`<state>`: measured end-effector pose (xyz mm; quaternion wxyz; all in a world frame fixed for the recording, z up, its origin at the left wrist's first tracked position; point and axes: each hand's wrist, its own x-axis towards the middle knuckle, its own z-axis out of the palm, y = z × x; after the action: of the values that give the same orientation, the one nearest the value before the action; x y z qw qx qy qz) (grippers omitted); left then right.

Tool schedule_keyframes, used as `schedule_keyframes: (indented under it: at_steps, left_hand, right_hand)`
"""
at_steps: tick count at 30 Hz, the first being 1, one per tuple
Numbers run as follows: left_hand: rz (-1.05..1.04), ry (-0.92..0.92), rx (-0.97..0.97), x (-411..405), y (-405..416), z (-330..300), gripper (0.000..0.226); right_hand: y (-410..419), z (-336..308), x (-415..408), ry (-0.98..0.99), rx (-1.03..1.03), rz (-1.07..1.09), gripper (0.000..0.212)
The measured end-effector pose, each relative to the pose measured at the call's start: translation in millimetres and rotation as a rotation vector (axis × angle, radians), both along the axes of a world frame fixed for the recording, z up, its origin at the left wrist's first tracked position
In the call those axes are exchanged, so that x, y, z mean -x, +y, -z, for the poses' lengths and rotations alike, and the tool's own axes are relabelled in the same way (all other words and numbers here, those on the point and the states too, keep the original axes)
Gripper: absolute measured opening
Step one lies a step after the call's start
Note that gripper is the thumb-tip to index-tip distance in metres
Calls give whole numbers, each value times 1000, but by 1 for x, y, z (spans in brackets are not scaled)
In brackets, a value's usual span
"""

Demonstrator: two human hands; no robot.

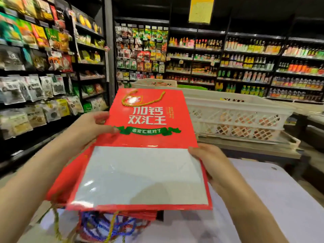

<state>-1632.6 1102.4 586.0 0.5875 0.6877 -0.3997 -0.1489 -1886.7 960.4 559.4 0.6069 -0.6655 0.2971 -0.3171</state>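
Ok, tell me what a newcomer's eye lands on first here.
The flat red gift bag with white lettering and a gold cord handle, dead centre, held at its edges by the left hand and the right hand. Behind it sits a white lattice crate, and packed shelves of bottles line the back wall.

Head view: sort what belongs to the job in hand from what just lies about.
In hand: red gift bag, held by left hand and right hand; stack of bags beneath it.
Lying about: white crates, snack shelves, bottle shelves.
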Motion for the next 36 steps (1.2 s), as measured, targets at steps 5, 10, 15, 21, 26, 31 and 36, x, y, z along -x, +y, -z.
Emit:
schedule_keyframes:
  at_steps: [5,10,15,21,26,31,36]
  left_hand:
    - [86,-45,-103,-45,14,17,46]
    - [145,-49,-230,-79,14,46,87]
    - [230,-8,-294,-98,10,68,100]
    - [206,-8,-346,-99,5,75,83]
    - [113,-167,-442,-89,4,65,65]
    - [116,-499,-492,-72,-2,62,59]
    - [297,-496,-506,-69,-8,83,80]
  right_hand:
    - [26,24,-42,103,119,30,21]
    - [34,55,-65,245,186,131,29]
    - [38,63,-80,212,156,88,30]
    - [41,55,-84,205,150,68,36]
    - [30,40,-90,376,288,143,59]
    - [16,39,-109,599,695,20,81]
    - [10,59,-115,770,677,-98,84]
